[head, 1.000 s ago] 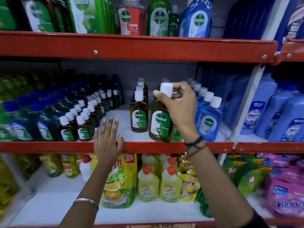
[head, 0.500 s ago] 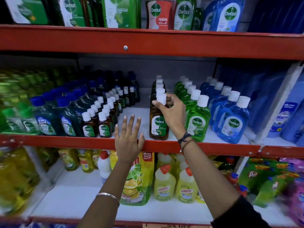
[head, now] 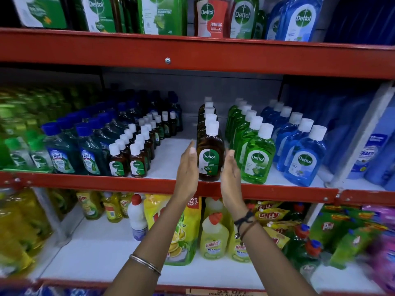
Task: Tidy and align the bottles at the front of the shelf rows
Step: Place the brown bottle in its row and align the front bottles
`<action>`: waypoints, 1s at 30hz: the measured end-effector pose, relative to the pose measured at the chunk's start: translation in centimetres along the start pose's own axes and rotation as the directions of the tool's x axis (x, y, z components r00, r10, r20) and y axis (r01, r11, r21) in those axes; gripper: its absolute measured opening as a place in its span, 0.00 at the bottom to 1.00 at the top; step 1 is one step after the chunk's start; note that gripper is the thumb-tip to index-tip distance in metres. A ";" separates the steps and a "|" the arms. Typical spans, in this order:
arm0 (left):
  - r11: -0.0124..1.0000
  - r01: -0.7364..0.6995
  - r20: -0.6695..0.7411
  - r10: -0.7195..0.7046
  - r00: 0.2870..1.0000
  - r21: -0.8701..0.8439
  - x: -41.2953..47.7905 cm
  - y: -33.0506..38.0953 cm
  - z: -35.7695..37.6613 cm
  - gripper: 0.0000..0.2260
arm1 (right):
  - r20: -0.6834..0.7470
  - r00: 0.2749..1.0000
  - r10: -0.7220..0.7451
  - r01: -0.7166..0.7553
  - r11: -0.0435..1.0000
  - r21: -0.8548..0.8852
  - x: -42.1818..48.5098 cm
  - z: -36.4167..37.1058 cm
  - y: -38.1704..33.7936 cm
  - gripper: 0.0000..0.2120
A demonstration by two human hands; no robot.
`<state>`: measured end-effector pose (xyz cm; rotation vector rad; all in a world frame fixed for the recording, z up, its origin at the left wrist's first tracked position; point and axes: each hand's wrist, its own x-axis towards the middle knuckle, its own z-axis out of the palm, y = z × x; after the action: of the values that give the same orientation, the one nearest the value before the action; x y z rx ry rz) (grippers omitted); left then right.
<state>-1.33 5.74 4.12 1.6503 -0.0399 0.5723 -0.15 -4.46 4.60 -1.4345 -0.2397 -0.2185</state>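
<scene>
We see the brown Dettol bottle point(head: 210, 154) upright at the red shelf lip point(head: 149, 182), bare white shelf to its left, a green bottle point(head: 257, 157) just right. Our left hand point(head: 188, 169) and right hand point(head: 229, 171) flank it, fingers straight, palms inward, grasping nothing; contact unclear.

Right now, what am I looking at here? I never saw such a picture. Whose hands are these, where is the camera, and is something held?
No machine here: a person tidies a shop shelf with bare hands. The one picture comes from a camera on the person's head, looking forward and down. The left hand and right hand are open and flat, one on each side of the front brown bottle. They frame it, perhaps touching its sides; neither hand grips it. The bottle stands upright at the edge of the red shelf, heading its row. To its right stand a green bottle and a blue bottle, to its left small brown bottles.
</scene>
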 end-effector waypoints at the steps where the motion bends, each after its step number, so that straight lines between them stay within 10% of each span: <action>1: 0.999 0.017 0.010 -0.017 1.000 -0.030 0.0 0.0 0.2 0.20 | 0.005 1.000 0.019 -0.019 1.000 0.016 0.0 0.1 0.1 0.36; 11: 0.997 0.010 -0.048 -0.014 0.999 -0.071 -0.2 0.1 0.6 0.18 | 0.039 0.999 0.031 -0.033 0.998 0.054 0.8 -0.9 0.0 0.37; 18: 0.955 -0.298 -0.138 0.296 0.945 0.013 -3.0 0.9 4.4 0.21 | -0.264 0.891 -0.369 0.373 0.927 -0.036 -1.2 -5.8 0.6 0.28; 22: 0.994 -0.094 0.116 0.100 0.988 -0.056 -2.2 1.3 8.4 0.25 | -0.323 0.905 -0.276 0.279 0.960 -0.040 0.1 -8.7 0.6 0.26; 30: 0.987 0.122 0.171 -0.103 0.980 -0.104 0.2 1.6 11.8 0.38 | -0.105 0.991 -0.087 0.093 0.994 0.056 1.6 -11.2 -0.5 0.29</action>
<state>2.30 -5.57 5.09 1.5745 -0.0978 0.3401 1.62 -15.67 4.26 -1.3495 -0.2254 -0.3544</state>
